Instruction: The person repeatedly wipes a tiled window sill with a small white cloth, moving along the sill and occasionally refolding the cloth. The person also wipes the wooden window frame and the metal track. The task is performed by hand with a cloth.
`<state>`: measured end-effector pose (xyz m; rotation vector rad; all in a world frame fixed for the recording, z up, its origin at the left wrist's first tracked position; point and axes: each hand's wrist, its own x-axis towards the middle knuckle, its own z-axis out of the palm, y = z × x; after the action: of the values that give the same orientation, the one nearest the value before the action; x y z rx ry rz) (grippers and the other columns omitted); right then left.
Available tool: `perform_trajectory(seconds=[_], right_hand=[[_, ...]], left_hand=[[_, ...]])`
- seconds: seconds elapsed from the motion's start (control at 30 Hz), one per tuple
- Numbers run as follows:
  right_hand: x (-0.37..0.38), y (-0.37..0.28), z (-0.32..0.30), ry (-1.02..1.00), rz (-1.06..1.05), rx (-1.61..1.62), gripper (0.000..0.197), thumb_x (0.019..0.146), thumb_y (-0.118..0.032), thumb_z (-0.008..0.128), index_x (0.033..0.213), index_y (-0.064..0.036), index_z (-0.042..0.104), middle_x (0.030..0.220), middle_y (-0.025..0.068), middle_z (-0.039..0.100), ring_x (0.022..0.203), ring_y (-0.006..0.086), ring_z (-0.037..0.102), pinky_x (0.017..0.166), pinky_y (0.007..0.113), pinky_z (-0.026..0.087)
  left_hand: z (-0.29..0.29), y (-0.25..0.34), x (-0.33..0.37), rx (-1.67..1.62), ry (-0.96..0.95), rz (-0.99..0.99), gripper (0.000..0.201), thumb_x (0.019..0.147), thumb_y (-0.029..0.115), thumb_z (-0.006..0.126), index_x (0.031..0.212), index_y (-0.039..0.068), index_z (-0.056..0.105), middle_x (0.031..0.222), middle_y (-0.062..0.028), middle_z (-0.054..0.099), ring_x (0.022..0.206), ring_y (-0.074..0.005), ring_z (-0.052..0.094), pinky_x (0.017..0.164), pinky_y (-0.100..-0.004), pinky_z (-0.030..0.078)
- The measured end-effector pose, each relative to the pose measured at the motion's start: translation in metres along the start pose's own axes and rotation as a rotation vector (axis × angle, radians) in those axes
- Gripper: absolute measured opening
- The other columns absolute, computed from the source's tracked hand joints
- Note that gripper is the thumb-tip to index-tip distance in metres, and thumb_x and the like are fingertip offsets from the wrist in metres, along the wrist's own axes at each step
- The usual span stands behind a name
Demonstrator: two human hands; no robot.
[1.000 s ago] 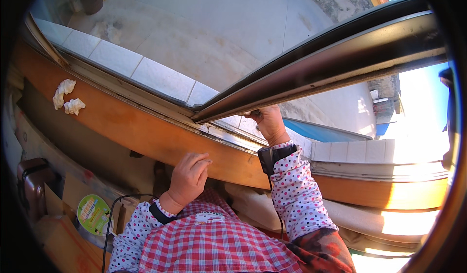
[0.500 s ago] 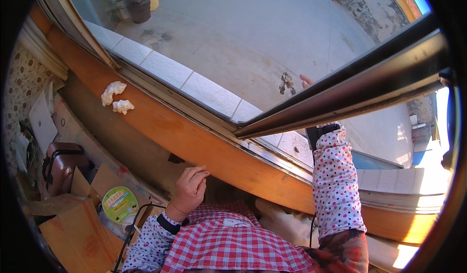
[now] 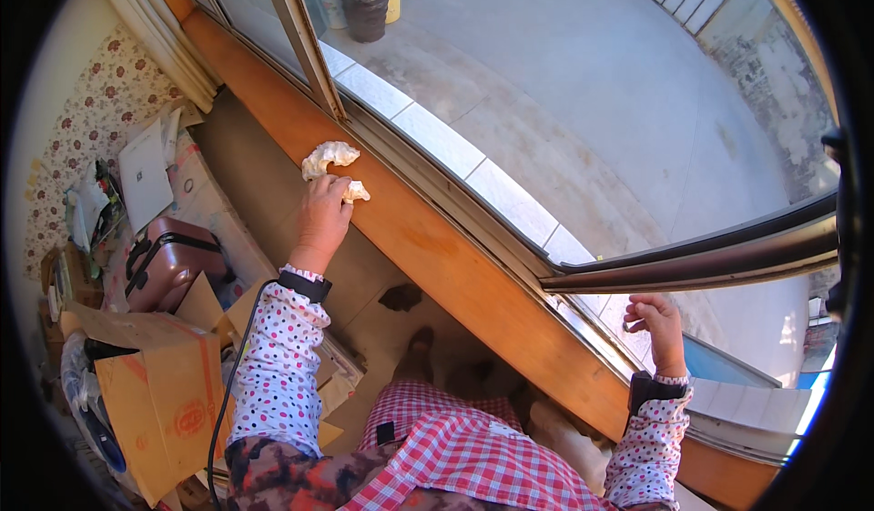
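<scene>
Two crumpled white wads [image 3: 329,156], tissue or cloth, lie on the orange wooden windowsill [image 3: 455,256]. My left hand [image 3: 325,212] reaches over the sill's inner edge, its fingers closed at the smaller wad [image 3: 358,191], partly covering it. The larger wad sits just beyond my fingertips. My right hand [image 3: 657,327] is raised by the window track at the right, below the lower edge of a dark-framed window sash [image 3: 701,279]. Its fingers are loosely bent and apart, with nothing plainly visible in them.
At the left are an open cardboard box [image 3: 164,402], a brown suitcase [image 3: 173,260] and a white board [image 3: 146,178]. A dark cable [image 3: 228,402] runs beside my left sleeve. White tiles [image 3: 446,142] edge the sill outside, with potted plants [image 3: 366,5] beyond.
My left hand has gone from near my apron up to the smaller wad. My right hand has drawn back from behind the sash glass. The view has shifted.
</scene>
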<state>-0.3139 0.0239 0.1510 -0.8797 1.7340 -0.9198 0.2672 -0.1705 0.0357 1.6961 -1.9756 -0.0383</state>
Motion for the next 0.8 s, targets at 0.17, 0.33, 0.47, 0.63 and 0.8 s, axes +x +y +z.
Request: perform_trajectory(seconds=[0.17,0.33,0.47,0.63,0.8], right_hand=[[-0.049,-0.010,0.066,-0.247,0.141,-0.075,0.019,0.099,-0.007,0.063,0.112,0.0026,0.073,0.099,0.0095,0.075,0.089,0.0185,0.073,0.073,0.030,0.058],[-0.059,-0.023,0.174,-0.345,-0.055,0.118,0.031,0.097,-0.009,0.073,0.125,0.0009,0.070,0.107,0.0070,0.074,0.095,0.0145,0.069,0.080,0.027,0.056],[-0.060,-0.036,0.242,-0.170,-0.336,0.052,0.023,0.096,-0.009,0.074,0.116,0.0013,0.071,0.099,0.0085,0.072,0.091,0.0132,0.068,0.080,0.028,0.056],[-0.065,-0.048,0.243,0.046,-0.468,-0.190,0.017,0.092,-0.013,0.075,0.103,-0.0007,0.073,0.092,0.0159,0.073,0.079,0.0275,0.073,0.070,0.036,0.058],[-0.079,-0.052,0.236,0.003,-0.420,-0.145,0.019,0.090,-0.017,0.077,0.100,-0.0014,0.072,0.086,0.0179,0.072,0.076,0.0318,0.073,0.068,0.037,0.057]], left_hand=[[0.007,-0.005,0.011,-0.273,-0.041,-0.138,0.036,0.084,0.004,0.073,0.120,0.006,0.067,0.106,-0.0101,0.066,0.097,-0.0283,0.066,0.087,-0.0396,0.055],[-0.019,0.092,-0.052,-1.252,-0.217,-0.470,0.028,0.093,0.008,0.076,0.117,-0.001,0.066,0.107,-0.0035,0.071,0.092,-0.0093,0.066,0.080,-0.0260,0.055],[-0.045,0.184,-0.103,-1.220,-0.284,-0.328,0.027,0.095,0.011,0.078,0.115,-0.002,0.066,0.105,-0.0059,0.073,0.096,-0.0100,0.069,0.081,-0.0275,0.056],[-0.070,0.214,-0.111,-1.129,-0.327,-0.229,0.018,0.096,0.006,0.074,0.110,-0.003,0.067,0.094,-0.0068,0.073,0.083,-0.0110,0.068,0.074,-0.0273,0.056],[-0.074,0.224,-0.115,-1.030,-0.240,-0.169,0.009,0.096,0.001,0.067,0.104,-0.003,0.069,0.088,-0.0070,0.072,0.076,-0.0104,0.066,0.068,-0.0277,0.055]])
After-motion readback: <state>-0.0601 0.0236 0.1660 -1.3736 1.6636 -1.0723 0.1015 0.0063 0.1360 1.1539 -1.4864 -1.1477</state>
